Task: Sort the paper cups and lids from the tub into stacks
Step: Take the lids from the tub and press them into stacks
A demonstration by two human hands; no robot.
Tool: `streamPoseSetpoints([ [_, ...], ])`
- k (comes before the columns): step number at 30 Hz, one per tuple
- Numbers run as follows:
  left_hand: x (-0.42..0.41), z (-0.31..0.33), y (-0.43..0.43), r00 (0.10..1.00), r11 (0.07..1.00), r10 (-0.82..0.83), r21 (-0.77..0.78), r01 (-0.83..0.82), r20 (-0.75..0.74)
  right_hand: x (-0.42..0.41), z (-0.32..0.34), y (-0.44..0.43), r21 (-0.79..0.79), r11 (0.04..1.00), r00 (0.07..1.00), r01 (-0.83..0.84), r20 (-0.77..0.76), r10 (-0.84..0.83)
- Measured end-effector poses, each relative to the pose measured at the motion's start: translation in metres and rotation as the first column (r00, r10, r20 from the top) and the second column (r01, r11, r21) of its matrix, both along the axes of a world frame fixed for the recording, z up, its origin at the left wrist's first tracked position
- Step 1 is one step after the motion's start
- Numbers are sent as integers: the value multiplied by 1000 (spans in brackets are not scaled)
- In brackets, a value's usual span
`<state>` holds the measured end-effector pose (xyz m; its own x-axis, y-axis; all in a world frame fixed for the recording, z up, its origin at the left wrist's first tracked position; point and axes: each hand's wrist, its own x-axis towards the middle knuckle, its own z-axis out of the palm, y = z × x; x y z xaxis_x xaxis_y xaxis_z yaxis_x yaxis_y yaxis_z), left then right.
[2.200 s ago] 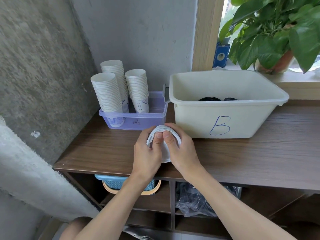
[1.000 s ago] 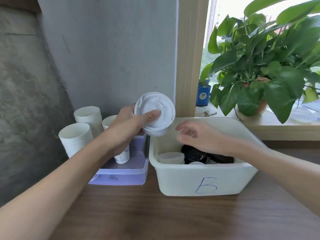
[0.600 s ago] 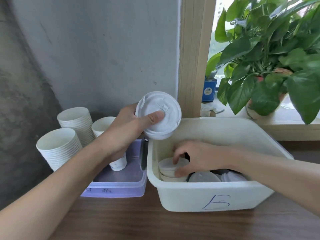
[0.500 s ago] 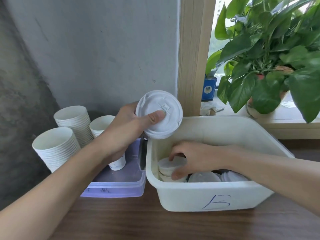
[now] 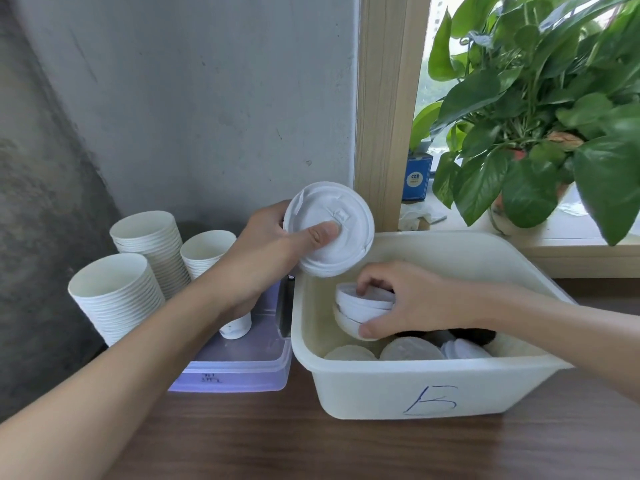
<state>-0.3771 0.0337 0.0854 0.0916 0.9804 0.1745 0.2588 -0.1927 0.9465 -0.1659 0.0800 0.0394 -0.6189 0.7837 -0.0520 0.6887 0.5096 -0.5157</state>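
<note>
My left hand [image 5: 273, 251] holds a stack of white lids [image 5: 330, 233] above the left rim of the cream tub [image 5: 429, 389] marked "B", thumb across the top lid. My right hand [image 5: 405, 299] is inside the tub and grips a small stack of white lids [image 5: 360, 306], lifted slightly. More white lids [image 5: 412, 349] and some black lids [image 5: 474, 336] lie on the tub's floor. Three stacks of white paper cups [image 5: 117, 299] stand at the left, in and beside a clear purple tray [image 5: 242, 368].
The tub and tray sit on a brown wooden counter [image 5: 311, 445] against a grey concrete wall. A potted green plant [image 5: 540, 140] and a small blue box [image 5: 417, 178] stand on the window sill behind the tub, beside a wooden window frame.
My right hand reached down into the tub, closed on a small stack of lids and has raised it a little. My left hand keeps its lid stack almost in the same place.
</note>
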Motion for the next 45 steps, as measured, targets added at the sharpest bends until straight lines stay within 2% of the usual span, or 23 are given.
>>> streamPoseSetpoints([
  [3, 6, 1, 3, 1000, 1000, 4, 5, -4, 5, 24, 12, -5, 26, 999, 999, 45, 22, -46],
  [8, 15, 1, 8, 998, 999, 52, 12, -52, -35, 60, 21, -9, 97, 991, 948, 97, 294, -121],
  [11, 17, -1, 9, 996, 998, 66, 15, -65, -53, 65, 20, -10, 74, 989, 936, 127, 320, -144],
  [19, 12, -5, 10, 994, 994, 84, 75, -79, -73, 28, 21, -6, 183, 981, 981, -70, 191, 34],
  [21, 11, -6, 10, 993, 992, 78, 108, -69, -84, 13, 19, -4, 155, 981, 980, -119, 179, 91],
  [28, 3, -8, 16, 996, 994, 33, 108, -24, -81, -29, -6, -3, -18, 959, 892, -281, 363, 268],
  [33, 1, -14, 22, 996, 995, -8, 100, 17, -91, -36, -15, 0, 74, 921, 802, -382, 523, 290],
  [39, 5, -19, 22, 997, 993, -9, 120, 18, -76, -34, -18, -2, 80, 962, 887, -262, 412, 208],
  [42, 4, -20, 22, 998, 992, -12, 121, 19, -65, -34, -21, -2, 99, 960, 896, -262, 393, 204],
  [45, 4, -20, 22, 998, 993, -15, 120, 23, -64, -30, -21, 3, 126, 967, 936, -223, 306, 176],
])
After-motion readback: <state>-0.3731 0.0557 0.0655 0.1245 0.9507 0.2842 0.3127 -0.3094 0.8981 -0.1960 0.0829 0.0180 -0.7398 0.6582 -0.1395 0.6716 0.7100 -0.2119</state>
